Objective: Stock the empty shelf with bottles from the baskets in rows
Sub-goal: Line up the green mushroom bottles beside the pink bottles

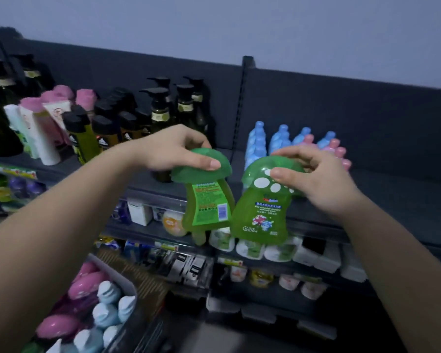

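Left hand [173, 149] grips the left green bottle [206, 207] by its cap; right hand [316, 179] pinches the right green bottle [261, 212] likewise; both hang in front of the shelf [392, 192].

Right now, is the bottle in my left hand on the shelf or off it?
Off: the left hand grips the green bottle by its cap, and its base hangs in the air.

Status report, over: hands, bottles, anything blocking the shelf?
Left hand grips green bottle by cap. Right hand grips second green bottle by cap. Blue and pink bottles in rows at shelf back, not in the way.
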